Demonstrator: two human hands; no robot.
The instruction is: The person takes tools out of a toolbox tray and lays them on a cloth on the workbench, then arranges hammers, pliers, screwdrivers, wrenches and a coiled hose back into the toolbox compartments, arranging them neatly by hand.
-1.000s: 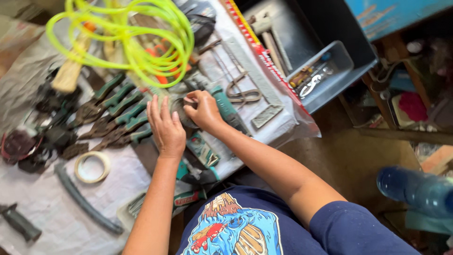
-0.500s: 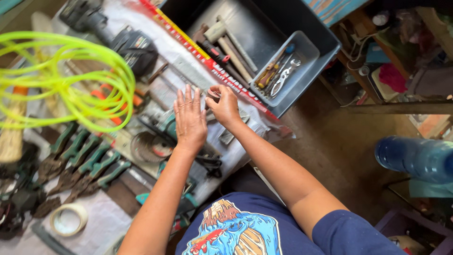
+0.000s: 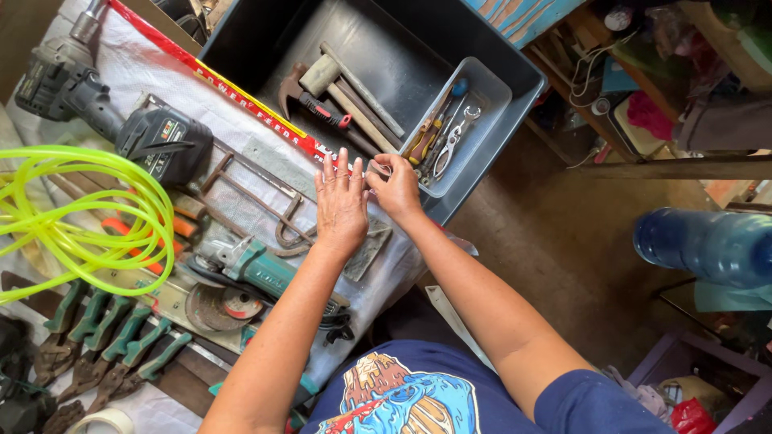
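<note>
My left hand (image 3: 341,202) is flat with fingers spread, holding nothing, hovering over the white sheet (image 3: 158,74) near the red strip (image 3: 211,84). My right hand (image 3: 396,188) is beside it, its fingertips pinched on a small round metal part (image 3: 378,169) at the edge of the dark bin (image 3: 450,44). Below my left forearm lies a green angle grinder (image 3: 249,265) with its disc (image 3: 215,307).
The dark bin holds hammers (image 3: 330,88) and a grey tray (image 3: 482,137) of pliers and screwdrivers. A cordless drill (image 3: 104,104), a yellow-green hose coil (image 3: 80,209), a metal saw frame (image 3: 257,201), several green-handled snips (image 3: 104,345) and a tape roll (image 3: 104,422) lie on the sheet. A blue water bottle (image 3: 708,245) is at right.
Both hands rose from the grinder's disc and moved toward the bin, the right hand carrying the small round part. The view shifted along with them.
</note>
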